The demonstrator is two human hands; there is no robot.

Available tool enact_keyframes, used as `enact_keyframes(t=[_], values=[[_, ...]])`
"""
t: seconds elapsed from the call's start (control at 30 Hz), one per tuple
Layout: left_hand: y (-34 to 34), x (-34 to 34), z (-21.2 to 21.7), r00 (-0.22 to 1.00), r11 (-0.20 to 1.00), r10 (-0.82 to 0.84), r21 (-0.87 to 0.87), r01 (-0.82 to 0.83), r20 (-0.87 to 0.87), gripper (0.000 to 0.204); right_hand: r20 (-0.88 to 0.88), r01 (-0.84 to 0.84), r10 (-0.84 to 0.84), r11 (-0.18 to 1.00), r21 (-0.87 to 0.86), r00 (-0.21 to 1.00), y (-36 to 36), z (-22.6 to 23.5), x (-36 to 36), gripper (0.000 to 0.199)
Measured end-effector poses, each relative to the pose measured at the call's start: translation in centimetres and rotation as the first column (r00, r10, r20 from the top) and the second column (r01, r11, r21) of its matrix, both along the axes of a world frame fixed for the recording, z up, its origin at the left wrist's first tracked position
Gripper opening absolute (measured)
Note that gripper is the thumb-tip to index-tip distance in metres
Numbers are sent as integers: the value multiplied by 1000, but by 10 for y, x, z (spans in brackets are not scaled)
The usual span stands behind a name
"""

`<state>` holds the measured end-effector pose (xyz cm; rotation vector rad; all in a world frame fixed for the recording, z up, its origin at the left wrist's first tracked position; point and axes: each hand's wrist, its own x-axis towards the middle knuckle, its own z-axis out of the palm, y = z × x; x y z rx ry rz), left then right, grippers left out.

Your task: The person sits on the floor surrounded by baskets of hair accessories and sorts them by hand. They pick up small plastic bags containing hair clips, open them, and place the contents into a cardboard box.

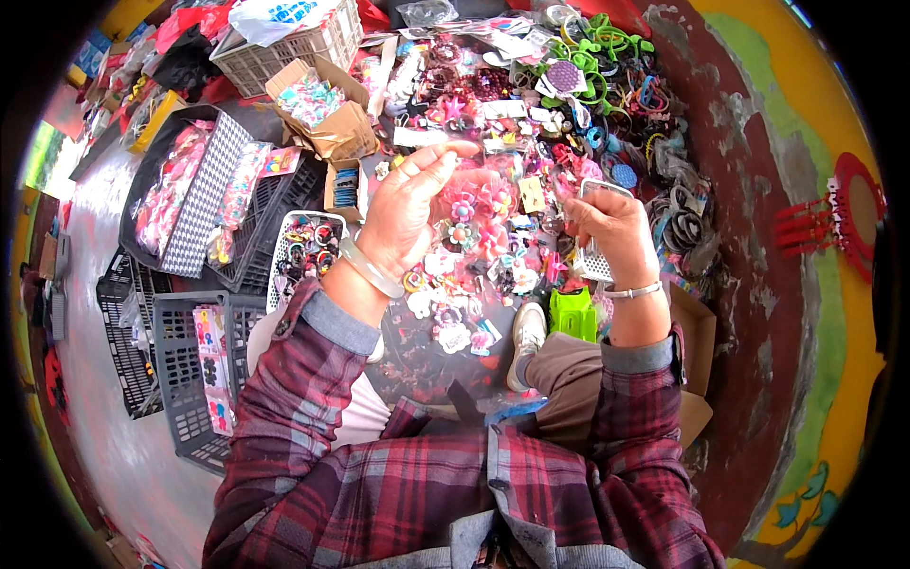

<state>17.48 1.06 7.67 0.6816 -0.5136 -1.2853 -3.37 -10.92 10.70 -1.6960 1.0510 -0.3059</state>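
Note:
My left hand (406, 204) is raised over the pile, thumb and fingers pressed together, a pale bangle round its wrist. Beside its fingertips is a sheer pink piece (471, 182), perhaps in clear plastic; whether the hand grips it I cannot tell. My right hand (616, 228) is closed in a pinch at about the same height, its fingertips by pink pieces, with a thin bangle on that wrist. What the pinch holds is too small to make out. Below and between the hands lie several flower-shaped hair ornaments (462, 211) and bows. A white basket (595, 266) stands under the right hand.
Green headbands (607, 57) and dark hair bands (681, 223) are heaped at right. Leftward stand a white basket of hair ties (282, 256), an open cardboard box (346, 133), a black crate (180, 327) and a patterned case (204, 190). A green container (573, 315) sits near my shoe (529, 332).

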Motion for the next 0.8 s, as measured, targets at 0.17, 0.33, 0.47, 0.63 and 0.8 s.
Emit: enact_keyframes(t=[0.17,0.33,0.47,0.63,0.8], values=[[-1,-11,0,997,997,-77,-7,77,-21,27,457,-36,-75,973,229,887,22,-8,18,43],[-4,-20,-8,998,999,-43,-11,43,37,26,560,-26,-178,941,337,809,31,-15,28,27],[-5,-20,-10,997,999,-21,-25,23,71,25,536,59,-222,951,304,814,30,-19,28,14],[-5,-19,-14,997,997,-72,13,72,18,23,532,79,-225,956,283,817,30,-18,28,14],[-1,-17,-8,984,987,-100,143,79,148,22,555,64,-217,957,282,803,28,-17,27,12]])
